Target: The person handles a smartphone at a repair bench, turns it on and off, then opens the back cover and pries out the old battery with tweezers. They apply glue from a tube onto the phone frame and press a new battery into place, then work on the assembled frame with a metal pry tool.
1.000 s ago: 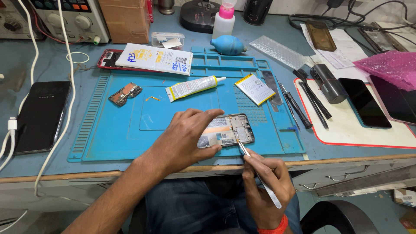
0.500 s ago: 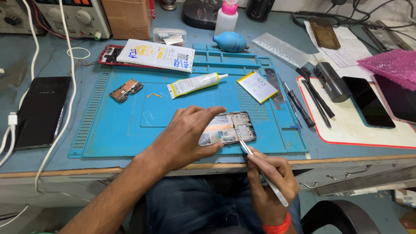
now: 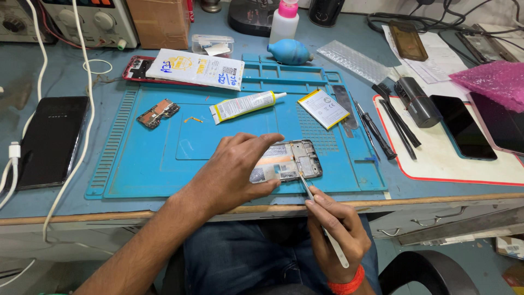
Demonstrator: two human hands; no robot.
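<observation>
On the blue silicone repair mat (image 3: 164, 164), everything placed relative to it. Off its left edge: black slab phone (image 3: 46, 139) parked face up, white cable (image 3: 82, 109) draped alongside. Upper left corner of mat: small bare circuit board (image 3: 158, 113), set aside within reach. Top centre: white glue tube with yellow cap end (image 3: 245, 105), lying flat. Near front edge of mat: left hand (image 3: 232, 172) spread flat, pressing down opened phone frame with exposed innards (image 3: 292, 163), likely to stop sliding. Just off front edge: right hand (image 3: 335, 232) pinching thin metal tweezers (image 3: 319, 218) pen-style, tip touching frame's lower edge. Upper right of mat: flat white-and-yellow battery (image 3: 323, 108). Beyond right edge: black screwdrivers (image 3: 382, 131).
</observation>
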